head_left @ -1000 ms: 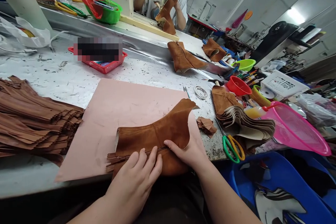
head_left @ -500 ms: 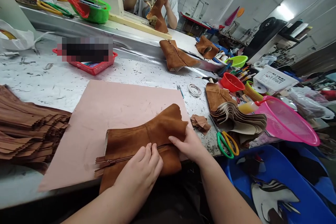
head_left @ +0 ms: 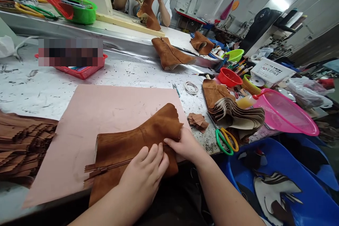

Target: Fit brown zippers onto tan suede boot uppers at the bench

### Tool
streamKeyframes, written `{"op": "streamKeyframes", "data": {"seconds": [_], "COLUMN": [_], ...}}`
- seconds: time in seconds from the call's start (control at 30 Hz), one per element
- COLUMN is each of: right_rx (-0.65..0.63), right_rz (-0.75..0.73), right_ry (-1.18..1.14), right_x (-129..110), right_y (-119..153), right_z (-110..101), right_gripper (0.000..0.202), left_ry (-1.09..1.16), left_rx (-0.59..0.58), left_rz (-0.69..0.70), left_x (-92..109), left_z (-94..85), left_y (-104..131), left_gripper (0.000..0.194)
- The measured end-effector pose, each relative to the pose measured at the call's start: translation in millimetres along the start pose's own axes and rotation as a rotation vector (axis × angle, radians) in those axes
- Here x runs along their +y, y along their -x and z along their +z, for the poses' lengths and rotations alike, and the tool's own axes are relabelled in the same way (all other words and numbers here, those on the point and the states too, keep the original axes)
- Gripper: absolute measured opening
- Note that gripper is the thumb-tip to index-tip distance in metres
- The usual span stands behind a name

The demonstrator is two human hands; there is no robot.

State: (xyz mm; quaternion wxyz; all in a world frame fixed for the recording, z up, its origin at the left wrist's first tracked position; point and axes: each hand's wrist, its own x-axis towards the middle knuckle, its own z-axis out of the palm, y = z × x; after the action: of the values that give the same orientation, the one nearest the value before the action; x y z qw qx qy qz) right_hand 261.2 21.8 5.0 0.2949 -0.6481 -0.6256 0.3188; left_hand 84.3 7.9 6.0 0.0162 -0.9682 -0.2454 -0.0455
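A brown suede boot upper (head_left: 119, 146) lies over the front edge of a pink sheet (head_left: 100, 109), its zipper (head_left: 111, 166) running lengthwise and its tape ends sticking out at the left. My left hand (head_left: 147, 169) is on the zipper near the middle of the upper, with its fingers close together and bent down onto the suede. At the upper's right end, my right hand (head_left: 184, 144) grips the scalloped edge, thumb on top and the other fingers hidden beneath.
Brown leather pieces (head_left: 23, 144) are piled at the left. To the right are green-and-orange scissors (head_left: 226, 141), stacked uppers (head_left: 233, 111), a pink basket (head_left: 288, 113) and a blue bin (head_left: 267, 148). Across the table a person (head_left: 143, 0) works at a machine.
My left hand has slid a little to the right along the zipper, toward my right hand. The camera view has shifted, so the table things appear further left.
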Motion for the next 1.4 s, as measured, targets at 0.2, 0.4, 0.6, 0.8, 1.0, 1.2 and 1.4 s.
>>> {"op": "streamKeyframes", "data": {"seconds": [0.2, 0.4, 0.6, 0.8, 1.0, 1.2, 1.4], "right_rx": [-0.089, -0.321, -0.460, -0.359, -0.240, -0.115, -0.131], "right_rz": [-0.012, -0.019, -0.021, -0.059, -0.132, -0.219, -0.213], "right_ry": [-0.040, -0.100, -0.080, 0.019, 0.294, 0.404, 0.128], "right_x": [1, 3, 16, 15, 20, 27, 5], "right_y": [-3, -30, -46, -41, -30, -7, 2], "right_z": [-11, -32, -47, -41, -35, -26, -7], "right_gripper": [0.034, 0.027, 0.042, 0.046, 0.044, 0.038, 0.047], "left_ry": [0.055, 0.018, 0.012, 0.013, 0.130, 0.024, 0.214], "left_rx": [-0.115, -0.144, -0.147, -0.142, -0.028, 0.356, 0.284], "left_rz": [0.005, 0.014, 0.020, 0.008, -0.057, -0.390, -0.756], "left_x": [-3, -1, -1, -2, -5, -44, -59], "left_z": [-5.3, -6.7, -5.9, -3.5, -10.6, -20.9, -15.0], "left_y": [-8, -9, -11, -12, -5, 66, 104], "left_gripper": [0.050, 0.047, 0.050, 0.053, 0.049, 0.021, 0.012]}}
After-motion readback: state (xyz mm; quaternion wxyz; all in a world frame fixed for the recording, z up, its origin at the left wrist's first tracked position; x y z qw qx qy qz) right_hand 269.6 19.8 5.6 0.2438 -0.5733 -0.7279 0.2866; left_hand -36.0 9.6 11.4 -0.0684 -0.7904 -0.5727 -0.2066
